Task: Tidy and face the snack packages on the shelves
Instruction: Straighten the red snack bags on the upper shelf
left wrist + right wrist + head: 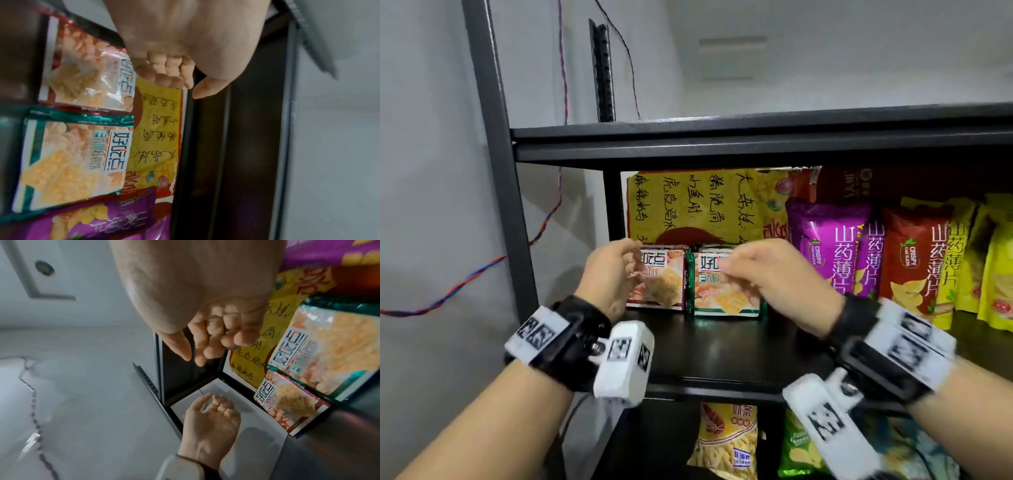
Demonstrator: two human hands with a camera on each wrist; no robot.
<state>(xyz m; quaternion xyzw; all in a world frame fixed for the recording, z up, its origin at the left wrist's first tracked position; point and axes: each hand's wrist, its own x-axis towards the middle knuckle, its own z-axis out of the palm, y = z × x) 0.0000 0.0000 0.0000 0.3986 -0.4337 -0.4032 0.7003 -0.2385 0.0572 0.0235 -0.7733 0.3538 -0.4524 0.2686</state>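
Note:
Two small cracker packs stand upright, faces forward, side by side at the left end of the black shelf (722, 353): a red-edged pack (666, 281) (86, 73) (292, 404) and a green-edged pack (726, 294) (72, 162) (329, 353). My left hand (619, 270) (185, 84) (213, 404) hovers just in front of the red pack's left side, fingers loosely curled and holding nothing. My right hand (767, 270) (195, 353) hovers in front of the green pack's upper right, also loosely curled and holding nothing. Both wrist views show a gap between hands and packs.
A large yellow bag (688, 205) with handwriting stands behind the two packs. Purple (828, 240), red (914, 257) and yellow (993, 257) chip bags fill the shelf to the right. More snack bags (726, 442) sit below. A shelf post (496, 171) and a twisted wire (551, 212) are at left.

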